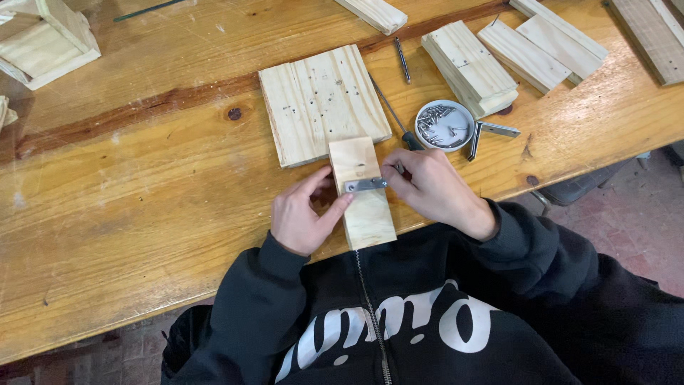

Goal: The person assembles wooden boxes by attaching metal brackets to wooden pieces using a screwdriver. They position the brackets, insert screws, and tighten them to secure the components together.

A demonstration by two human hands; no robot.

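Two hands worked at the near edge of the desk (107, 214). Your left hand (303, 214) steadied the small wood block (365, 207), thumb pressed against its left side. Your right hand (427, 185) had its fingers closed on the right end of a flat metal bracket (365, 185). That bracket lay across the block, its long axis running left to right, crossing the block's own long axis. Your right hand was the nearer to it. Behind the block lay a square pine board (320, 100). Right of it, a round white dish (444, 125) held loose screws. A screwdriver (390, 114) lay between board and dish.
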